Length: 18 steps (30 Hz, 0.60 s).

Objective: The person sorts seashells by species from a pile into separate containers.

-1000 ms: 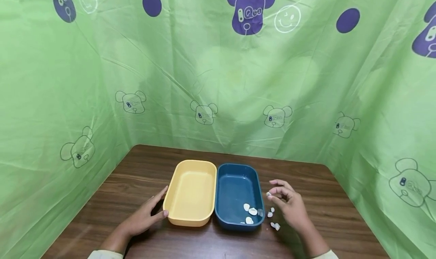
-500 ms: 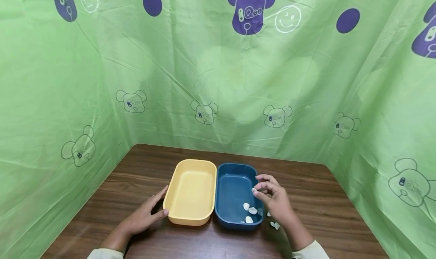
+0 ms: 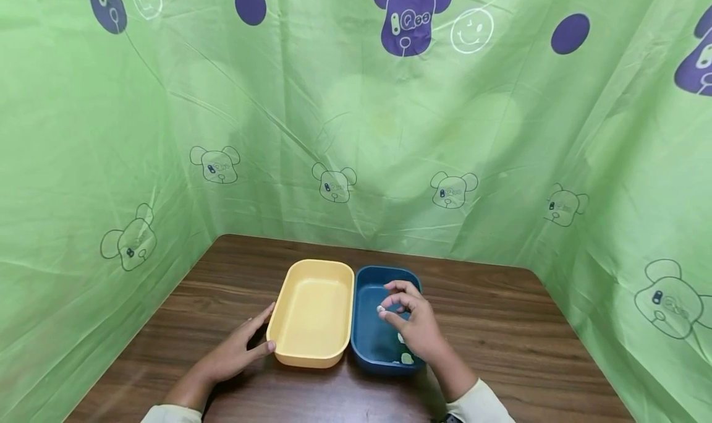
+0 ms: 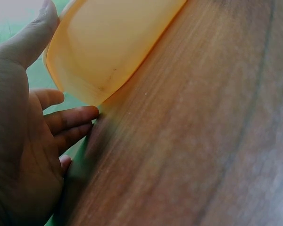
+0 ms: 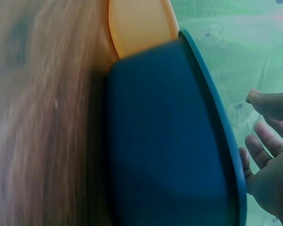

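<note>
The table (image 3: 528,349) bears a yellow tray (image 3: 313,318) just beside a blue tray (image 3: 368,333), the spread left hand (image 3: 235,353) touching the yellow one, probably to steady it, while over the blue the right hand (image 3: 417,327) pinches a pale pebble-like piece (image 3: 381,309), a grip its smallness presumably invites.

- Head: high, farthest back, facing forward-down over brown wood-grain desk (image 3: 500,311) to green printed fabric curtain (image 3: 356,114).
- Left wrist: low, tilted, close on yellow rounded-rectangular tray (image 4: 108,42).
- Right wrist: low, tilted, close on outer side of dark blue rounded-rectangular tray (image 5: 165,132).
- Shared: head/right wrist, both trays; head/left wrist, yellow one.
</note>
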{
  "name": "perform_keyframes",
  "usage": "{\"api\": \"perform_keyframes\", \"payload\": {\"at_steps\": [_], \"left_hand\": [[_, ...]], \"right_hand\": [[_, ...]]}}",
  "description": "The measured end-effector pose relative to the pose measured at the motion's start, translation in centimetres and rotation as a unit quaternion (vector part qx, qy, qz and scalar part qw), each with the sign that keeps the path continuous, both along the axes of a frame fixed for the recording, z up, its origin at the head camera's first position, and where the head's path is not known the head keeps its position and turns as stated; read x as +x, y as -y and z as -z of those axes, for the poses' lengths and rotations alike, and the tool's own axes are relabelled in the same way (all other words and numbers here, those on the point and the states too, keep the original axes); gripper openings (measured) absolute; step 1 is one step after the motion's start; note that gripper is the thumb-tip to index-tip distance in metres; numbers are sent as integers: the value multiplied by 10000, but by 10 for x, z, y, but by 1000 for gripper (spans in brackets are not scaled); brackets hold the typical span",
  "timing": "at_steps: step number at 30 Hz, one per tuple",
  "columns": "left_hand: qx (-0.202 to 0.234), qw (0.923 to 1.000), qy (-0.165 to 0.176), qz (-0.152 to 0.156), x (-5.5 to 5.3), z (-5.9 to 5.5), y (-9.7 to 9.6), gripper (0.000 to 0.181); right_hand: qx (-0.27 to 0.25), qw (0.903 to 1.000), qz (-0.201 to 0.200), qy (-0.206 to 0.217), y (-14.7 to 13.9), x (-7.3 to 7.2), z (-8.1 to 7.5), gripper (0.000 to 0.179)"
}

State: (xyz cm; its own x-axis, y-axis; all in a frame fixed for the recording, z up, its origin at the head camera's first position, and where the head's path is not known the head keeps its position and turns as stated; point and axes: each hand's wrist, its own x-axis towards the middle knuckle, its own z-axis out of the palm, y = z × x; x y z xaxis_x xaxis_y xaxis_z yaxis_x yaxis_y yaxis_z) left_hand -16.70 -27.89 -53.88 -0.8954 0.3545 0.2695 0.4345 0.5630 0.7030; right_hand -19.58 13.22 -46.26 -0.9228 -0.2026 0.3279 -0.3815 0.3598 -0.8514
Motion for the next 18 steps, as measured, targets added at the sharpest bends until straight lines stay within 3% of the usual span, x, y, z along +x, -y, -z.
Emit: {"api": "perform_keyframes", "payload": {"at_steps": [8,18], "left_hand": [[-116,9998,-131,-33,0,-2,-1,81],[22,10000,-36,-24,0,0,-2,80]], "right_hand": [[-21,9999,-77,87,34,1,2,8],[-46,9993,-358,128,66,2,11,8]]}}
